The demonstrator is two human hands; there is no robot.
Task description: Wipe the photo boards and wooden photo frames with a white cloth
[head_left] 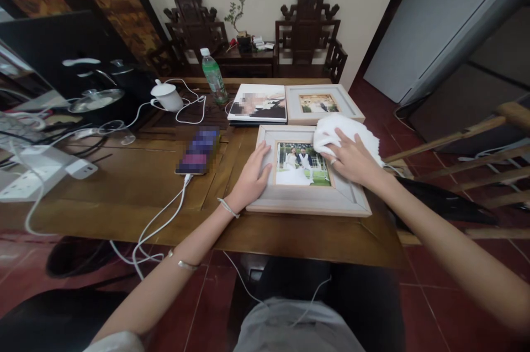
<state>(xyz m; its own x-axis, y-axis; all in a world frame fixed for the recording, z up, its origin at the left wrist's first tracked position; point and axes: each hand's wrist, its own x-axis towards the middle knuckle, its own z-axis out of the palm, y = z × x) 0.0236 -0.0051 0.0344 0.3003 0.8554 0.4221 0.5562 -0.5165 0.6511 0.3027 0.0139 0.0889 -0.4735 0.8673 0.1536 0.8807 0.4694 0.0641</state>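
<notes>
A pale wooden photo frame [308, 197] with a wedding picture lies flat near the front edge of the wooden table [136, 186]. My left hand [250, 178] rests flat on the frame's left border, fingers stretched out. My right hand [351, 159] presses a white cloth [345, 131] onto the frame's upper right corner, fingers curled over the cloth.
Behind lie a second framed photo [323, 104] and a photo album [259, 104]. A phone [199, 150] on a white cable, a green bottle [214, 76], a white teapot [168, 95] and a power strip [28, 175] sit to the left. Wooden rails [476, 159] stand at right.
</notes>
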